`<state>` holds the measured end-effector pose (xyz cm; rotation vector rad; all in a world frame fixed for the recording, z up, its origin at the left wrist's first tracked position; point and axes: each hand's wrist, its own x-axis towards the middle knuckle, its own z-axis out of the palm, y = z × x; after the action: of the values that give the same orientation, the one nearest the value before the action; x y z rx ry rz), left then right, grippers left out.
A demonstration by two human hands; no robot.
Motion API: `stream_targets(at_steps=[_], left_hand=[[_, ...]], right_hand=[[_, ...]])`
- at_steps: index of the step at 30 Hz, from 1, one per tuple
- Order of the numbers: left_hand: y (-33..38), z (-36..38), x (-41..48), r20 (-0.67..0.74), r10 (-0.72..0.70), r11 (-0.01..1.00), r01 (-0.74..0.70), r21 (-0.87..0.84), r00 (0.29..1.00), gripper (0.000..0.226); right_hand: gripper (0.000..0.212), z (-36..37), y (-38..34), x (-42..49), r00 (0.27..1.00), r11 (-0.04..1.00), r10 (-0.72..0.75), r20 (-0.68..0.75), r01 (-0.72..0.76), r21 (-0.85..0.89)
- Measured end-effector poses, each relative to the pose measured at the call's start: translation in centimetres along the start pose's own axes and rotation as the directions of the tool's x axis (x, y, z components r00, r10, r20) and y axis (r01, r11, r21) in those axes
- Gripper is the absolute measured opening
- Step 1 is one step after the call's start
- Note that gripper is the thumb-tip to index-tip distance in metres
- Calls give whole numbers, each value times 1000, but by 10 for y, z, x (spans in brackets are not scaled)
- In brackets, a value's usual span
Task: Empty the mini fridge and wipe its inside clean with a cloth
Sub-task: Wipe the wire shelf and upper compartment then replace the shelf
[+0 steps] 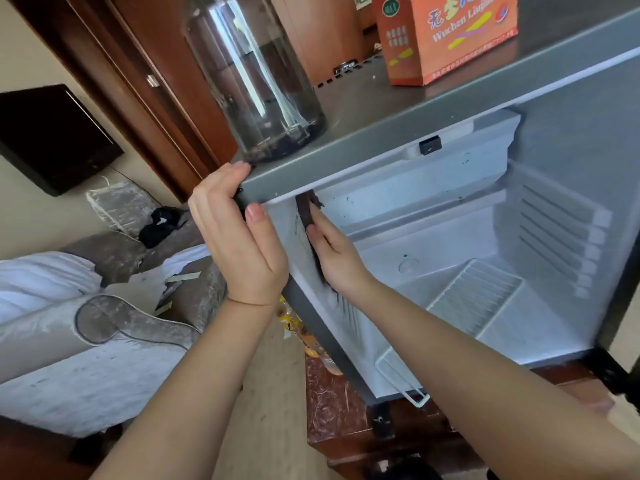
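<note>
The mini fridge (381,147) stands open, its pale interior showing only a tilted white wire shelf (478,292) on the floor of the compartment. A few small green specks dot the inner walls. My left hand (239,237) grips the fridge's top left front corner, fingers over the top and thumb on the front edge. My right hand (332,258) is inside, its straight fingers pressing a dark brown cloth (306,209) flat against the inner left wall just under the top edge.
A large glass jar (256,81) and an orange carton (446,36) stand on the fridge top. The fridge sits on a dark wooden stand (332,410). Bottles (294,323) lie on the floor by its left side. A grey sofa (104,341) is at left.
</note>
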<state>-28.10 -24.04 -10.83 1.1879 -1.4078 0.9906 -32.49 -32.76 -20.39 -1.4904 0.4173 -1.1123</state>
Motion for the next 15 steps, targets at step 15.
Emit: stream_targets(at_steps=[15], left_hand=[[-5, 3, -3, -10, 19, 1000, -19, -21, 1000, 41]], right_hand=[[53, 19, -41, -7, 992, 982, -126, 6, 124, 145]])
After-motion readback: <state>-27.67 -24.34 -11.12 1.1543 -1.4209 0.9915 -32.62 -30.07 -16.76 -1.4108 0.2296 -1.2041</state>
